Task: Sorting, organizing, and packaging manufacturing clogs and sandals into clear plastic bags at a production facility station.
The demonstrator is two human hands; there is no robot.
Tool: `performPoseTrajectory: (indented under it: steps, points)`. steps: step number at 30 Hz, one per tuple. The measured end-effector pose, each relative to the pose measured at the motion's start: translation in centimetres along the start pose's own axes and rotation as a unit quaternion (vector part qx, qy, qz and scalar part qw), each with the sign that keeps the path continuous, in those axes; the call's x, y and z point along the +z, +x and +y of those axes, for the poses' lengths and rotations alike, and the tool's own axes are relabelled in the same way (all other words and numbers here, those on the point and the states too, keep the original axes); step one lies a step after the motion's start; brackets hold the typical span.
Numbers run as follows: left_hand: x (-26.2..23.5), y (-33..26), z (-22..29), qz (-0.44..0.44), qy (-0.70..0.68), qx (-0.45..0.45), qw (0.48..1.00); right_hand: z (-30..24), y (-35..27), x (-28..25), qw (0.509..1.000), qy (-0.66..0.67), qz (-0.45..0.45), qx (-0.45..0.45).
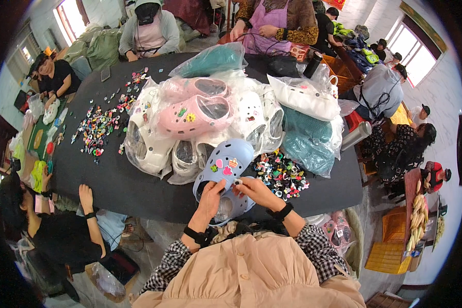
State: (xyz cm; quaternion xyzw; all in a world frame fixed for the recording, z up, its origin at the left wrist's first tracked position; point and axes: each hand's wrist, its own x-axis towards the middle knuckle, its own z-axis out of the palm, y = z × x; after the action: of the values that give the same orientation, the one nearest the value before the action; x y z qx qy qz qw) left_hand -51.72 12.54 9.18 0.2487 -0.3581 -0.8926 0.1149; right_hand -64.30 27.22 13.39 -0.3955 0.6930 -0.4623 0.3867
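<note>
Two light blue clogs at the near table (138, 190) edge: one (226, 163) upright with three charms on its toe, a second (230, 203) under the hands. Left hand (210, 197) grips the clog's near rim; right hand (254, 191) pinches a small piece against it. Loose charm pile (281, 174) just right. Behind: clear bags of clogs, one pink pair (192, 110), several white (149, 143), two teal bundles (308, 141).

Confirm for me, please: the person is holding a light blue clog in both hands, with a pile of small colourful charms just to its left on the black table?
Not quite. The head view shows both hands, left hand and right hand, on the light blue clog, but the nearby pile of charms lies just to its right on the black table, not its left.
</note>
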Motion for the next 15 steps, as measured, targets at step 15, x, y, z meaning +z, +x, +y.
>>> performPoseTrajectory:
  steps: [15]
  points:
    - [2.3, 0.5, -1.8, -0.097, 0.383, 0.198, 0.897, 2.5, 0.1, -1.2, 0.865, 0.384, -0.004, 0.323]
